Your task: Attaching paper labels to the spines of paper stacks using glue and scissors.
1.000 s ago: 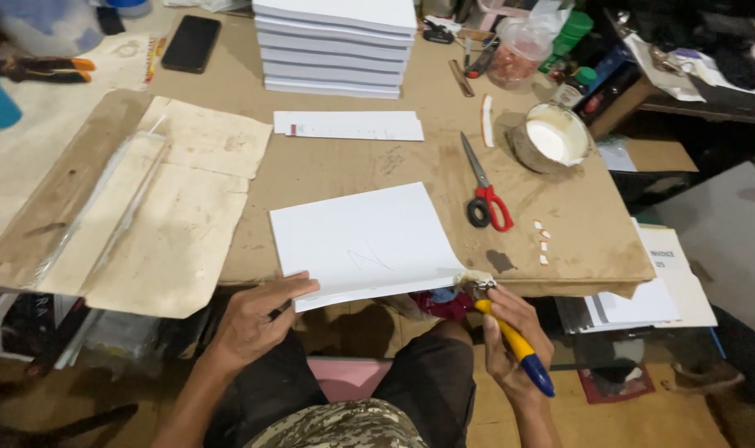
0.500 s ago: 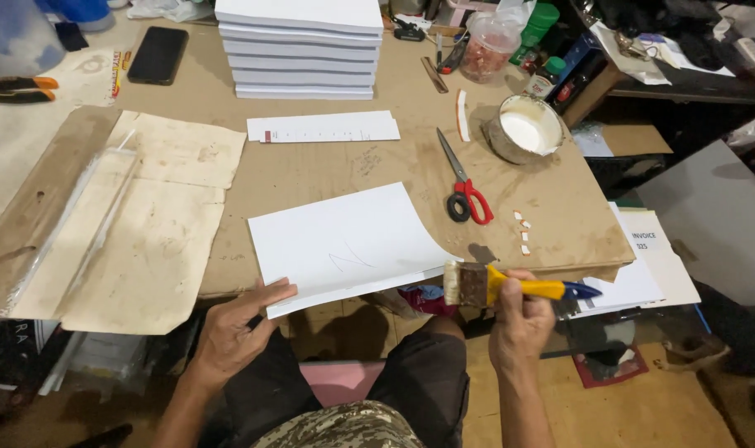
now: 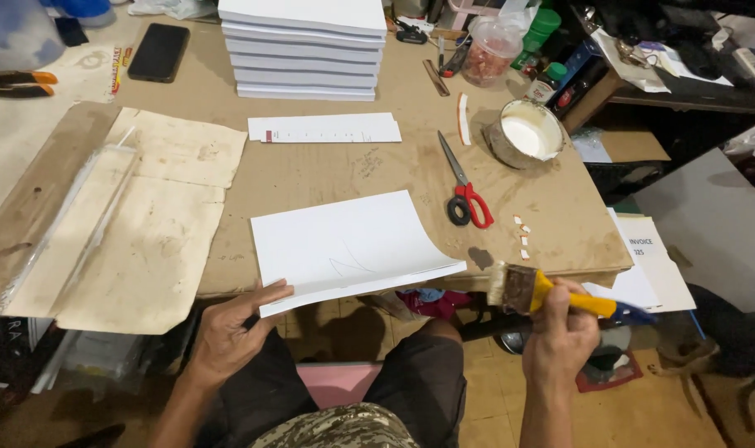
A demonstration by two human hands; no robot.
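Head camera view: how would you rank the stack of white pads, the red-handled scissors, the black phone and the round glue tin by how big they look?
1. Stack of white pads.
2. Red-handled scissors.
3 and 4. Round glue tin and black phone: these look much alike, and the phone lies farther from the camera, so I won't rank them.

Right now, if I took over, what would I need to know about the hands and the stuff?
Left hand holds the near edge of the white paper stack at the table's edge.
Right hand grips the yellow-handled brush, bristles just right of the stack's edge, apart from it.
Tin of white paste sits far right; red scissors between.
No paste visible on the stack edge.
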